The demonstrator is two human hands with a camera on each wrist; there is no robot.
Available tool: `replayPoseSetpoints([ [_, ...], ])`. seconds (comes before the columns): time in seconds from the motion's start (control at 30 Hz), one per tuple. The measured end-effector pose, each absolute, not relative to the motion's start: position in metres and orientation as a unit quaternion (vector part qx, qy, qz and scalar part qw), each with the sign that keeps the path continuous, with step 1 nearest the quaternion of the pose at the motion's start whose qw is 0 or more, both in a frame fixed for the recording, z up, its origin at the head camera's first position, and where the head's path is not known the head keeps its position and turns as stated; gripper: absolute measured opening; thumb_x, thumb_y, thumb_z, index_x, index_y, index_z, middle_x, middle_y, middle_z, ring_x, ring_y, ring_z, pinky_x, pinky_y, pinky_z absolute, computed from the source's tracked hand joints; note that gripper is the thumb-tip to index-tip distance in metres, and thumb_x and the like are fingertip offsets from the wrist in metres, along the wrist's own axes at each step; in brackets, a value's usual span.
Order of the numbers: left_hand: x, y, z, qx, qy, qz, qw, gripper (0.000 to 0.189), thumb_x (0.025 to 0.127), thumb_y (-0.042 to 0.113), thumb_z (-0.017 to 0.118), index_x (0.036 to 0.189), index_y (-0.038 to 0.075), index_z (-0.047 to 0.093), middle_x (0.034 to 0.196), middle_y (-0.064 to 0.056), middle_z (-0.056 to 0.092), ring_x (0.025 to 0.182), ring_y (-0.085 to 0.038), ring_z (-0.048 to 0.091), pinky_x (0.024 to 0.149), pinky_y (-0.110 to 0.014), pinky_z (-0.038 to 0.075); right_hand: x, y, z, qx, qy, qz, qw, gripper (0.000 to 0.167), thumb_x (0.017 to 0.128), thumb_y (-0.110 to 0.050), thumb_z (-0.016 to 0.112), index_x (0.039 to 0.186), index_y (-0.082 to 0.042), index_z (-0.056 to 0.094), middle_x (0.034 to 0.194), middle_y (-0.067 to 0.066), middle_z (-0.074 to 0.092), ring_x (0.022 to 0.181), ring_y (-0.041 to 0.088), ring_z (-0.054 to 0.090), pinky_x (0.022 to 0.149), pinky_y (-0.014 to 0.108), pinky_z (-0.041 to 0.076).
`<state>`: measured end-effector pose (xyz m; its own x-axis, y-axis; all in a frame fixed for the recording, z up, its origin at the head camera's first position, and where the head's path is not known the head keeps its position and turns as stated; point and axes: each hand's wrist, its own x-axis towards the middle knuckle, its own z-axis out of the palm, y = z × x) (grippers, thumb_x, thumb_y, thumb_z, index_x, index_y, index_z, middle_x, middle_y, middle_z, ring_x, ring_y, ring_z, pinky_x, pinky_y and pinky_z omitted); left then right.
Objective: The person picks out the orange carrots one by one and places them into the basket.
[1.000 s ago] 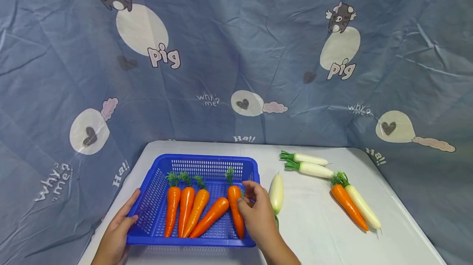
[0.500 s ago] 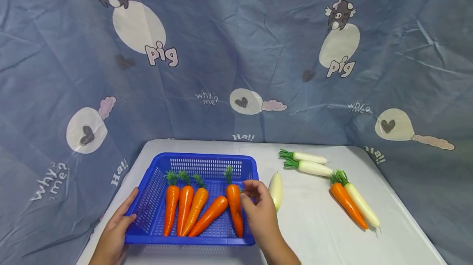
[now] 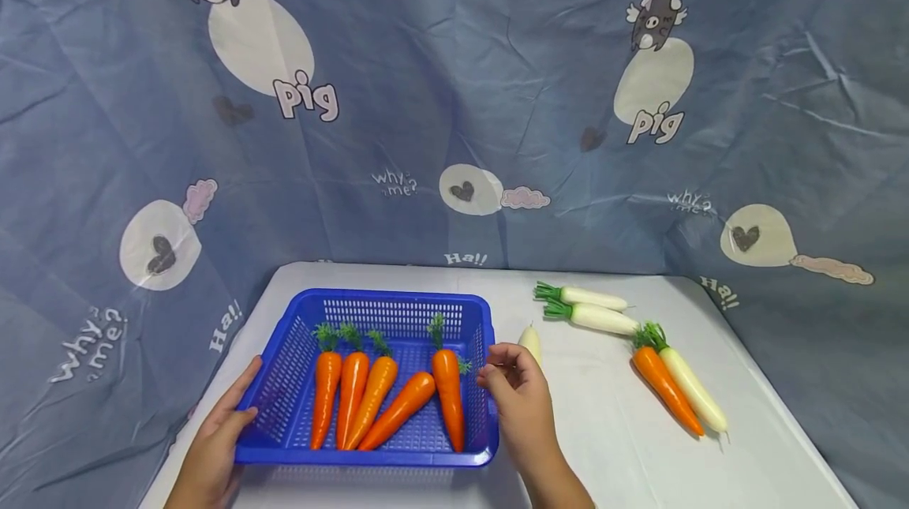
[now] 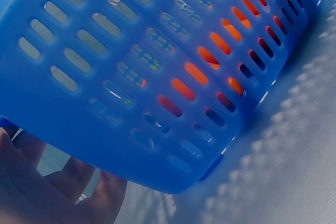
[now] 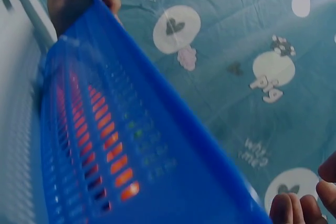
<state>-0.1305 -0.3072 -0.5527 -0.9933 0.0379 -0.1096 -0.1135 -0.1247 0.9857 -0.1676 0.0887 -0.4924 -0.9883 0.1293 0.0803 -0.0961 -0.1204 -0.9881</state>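
In the head view, my left hand (image 3: 213, 442) grips the left rim of a blue plastic basket (image 3: 369, 458), with its fingers along the side and thumb at the rim. Several orange carrots (image 3: 327, 398) with green tops lie inside, one of them slanted (image 3: 399, 413). My right hand (image 3: 525, 402) is over the basket's right rim, its fingers loosely bent and nothing between them. Beside it is the rightmost carrot (image 3: 449, 402). The right wrist view has the right fingers (image 5: 307, 208) just past the rim. A white radish (image 3: 530, 342) is partly hidden behind this hand.
On the white table (image 3: 604, 430), two white radishes (image 3: 592, 298) with green tops lie at the back right. Farther right, a loose carrot (image 3: 667, 391) lies against another radish (image 3: 694, 391). A blue printed cloth (image 3: 398, 99) hangs behind and around the table.
My right hand has drawn away from the rightmost carrot, moving right to the basket's rim. That carrot stays in the basket. My left hand keeps its hold. The whole view has shifted slightly.
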Motion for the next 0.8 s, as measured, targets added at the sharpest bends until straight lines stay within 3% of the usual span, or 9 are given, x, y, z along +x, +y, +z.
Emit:
replayPoseSetpoints([
  [0.17,-0.131,-0.309,-0.553,-0.039,0.659,0.748,0.063,0.065,0.112,0.01,0.029,0.17,0.032,0.009,0.175,0.02,-0.009,0.159,-0.014,0.003,0.093,-0.012,0.036,-0.172,0.1,-0.501,-0.025,-0.666,0.74,0.086,0.025,0.095,0.007,0.06,0.12,0.009,0.06,0.104,0.02,0.059,0.088,0.026,0.068,0.081,0.03,0.062],
  [0.4,-0.132,-0.309,-0.554,-0.031,0.661,0.747,0.057,0.064,0.112,0.01,0.029,0.17,0.03,0.01,0.176,0.013,-0.009,0.142,0.004,0.027,0.094,-0.013,0.042,-0.174,0.116,-0.508,-0.031,-0.679,0.729,0.086,0.024,0.096,0.006,0.061,0.12,0.002,0.061,0.104,0.016,0.058,0.09,0.022,0.065,0.083,0.031,0.062],
  [0.53,-0.131,-0.308,-0.553,-0.036,0.662,0.746,0.057,0.064,0.112,0.01,0.029,0.17,0.031,0.01,0.176,0.016,-0.008,0.146,0.002,0.022,0.093,-0.012,0.039,-0.175,0.126,-0.512,-0.031,-0.698,0.711,0.079,0.026,0.096,0.006,0.061,0.122,0.001,0.061,0.106,0.016,0.059,0.091,0.019,0.064,0.082,0.029,0.06],
  [0.67,-0.13,-0.308,-0.552,-0.034,0.664,0.745,0.054,0.063,0.112,0.011,0.029,0.17,0.03,0.01,0.176,0.014,-0.008,0.142,0.004,0.027,0.093,-0.012,0.042,-0.177,0.137,-0.518,-0.028,-0.728,0.681,0.078,0.03,0.095,0.006,0.063,0.124,0.001,0.061,0.107,0.015,0.06,0.091,0.016,0.064,0.079,0.027,0.06],
  [0.8,-0.13,-0.307,-0.55,-0.039,0.669,0.74,0.057,0.064,0.112,0.01,0.029,0.17,0.03,0.01,0.176,0.014,-0.009,0.155,-0.01,0.013,0.092,-0.011,0.04,-0.178,0.15,-0.523,-0.03,-0.754,0.65,0.082,0.032,0.095,0.003,0.066,0.126,-0.001,0.062,0.108,0.015,0.063,0.092,0.015,0.063,0.078,0.024,0.058],
])
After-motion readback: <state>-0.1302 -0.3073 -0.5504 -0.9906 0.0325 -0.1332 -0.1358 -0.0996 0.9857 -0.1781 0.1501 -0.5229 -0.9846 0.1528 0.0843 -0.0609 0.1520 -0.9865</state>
